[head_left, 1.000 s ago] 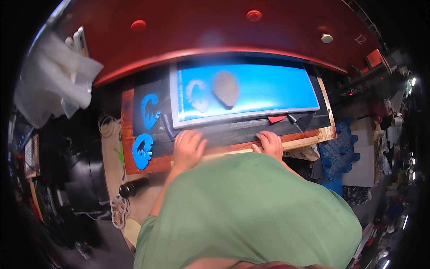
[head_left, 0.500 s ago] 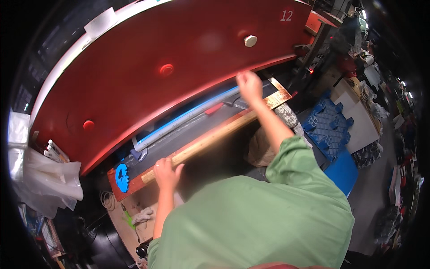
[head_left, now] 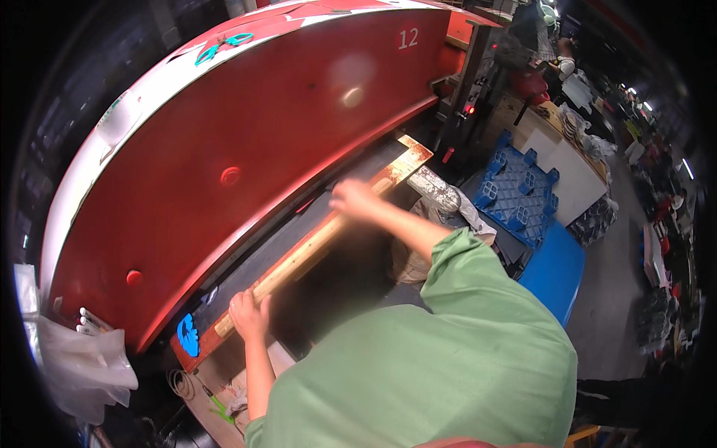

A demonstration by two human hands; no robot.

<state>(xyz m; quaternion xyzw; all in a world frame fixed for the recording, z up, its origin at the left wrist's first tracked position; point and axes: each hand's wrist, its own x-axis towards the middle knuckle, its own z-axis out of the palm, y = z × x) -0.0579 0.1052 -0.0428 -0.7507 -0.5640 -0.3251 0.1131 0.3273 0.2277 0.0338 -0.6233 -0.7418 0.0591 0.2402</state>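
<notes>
My left hand (head_left: 249,317) rests on the pale wooden rail (head_left: 299,257) along the near edge of a dark work surface (head_left: 280,224). Its fingers lie over the wood and the thumb stands apart. Farther right, my right hand (head_left: 352,200) hovers at or just over the same rail, blurred by motion. Whether it touches the wood or holds anything small, I cannot make out. Beyond both hands a large curved red machine panel (head_left: 291,127) overhangs the far side of the surface. A bright blue object (head_left: 188,335) lies at the surface's left end.
Teal-handled scissors (head_left: 224,48) lie on the white top of the red machine. Clear plastic sheeting (head_left: 82,366) hangs at the left. To the right are a blue plastic pallet (head_left: 519,193) and a smooth blue panel (head_left: 556,269). A green-handled tool (head_left: 220,409) sits on the lower shelf.
My right hand has come back from the far side toward the rail. The view has shifted, bringing the scissors in. The blue-edged strip below the red panel no longer shows.
</notes>
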